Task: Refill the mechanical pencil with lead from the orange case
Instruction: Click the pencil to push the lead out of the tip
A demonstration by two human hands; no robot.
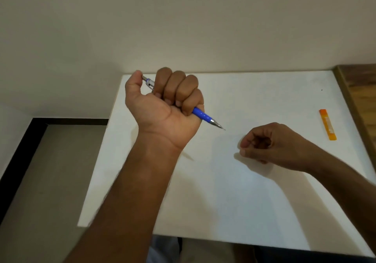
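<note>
My left hand [164, 108] is raised above the white table [244, 201], fisted around a blue mechanical pencil [203, 117]. The thumb rests on the pencil's silver cap end at the upper left, and the metal tip points down to the right. Most of the barrel is hidden inside the fist. To the right, my right hand [266, 142] rests low over the table with its fingers curled in; nothing shows in it. The orange lead case [327, 124] lies flat near the table's right edge, well apart from both hands.
A wooden surface [360, 91] borders the table on the right. A plain wall stands behind the table. To the left is grey floor with a dark skirting strip [18, 161]. The table's near edge runs along the bottom.
</note>
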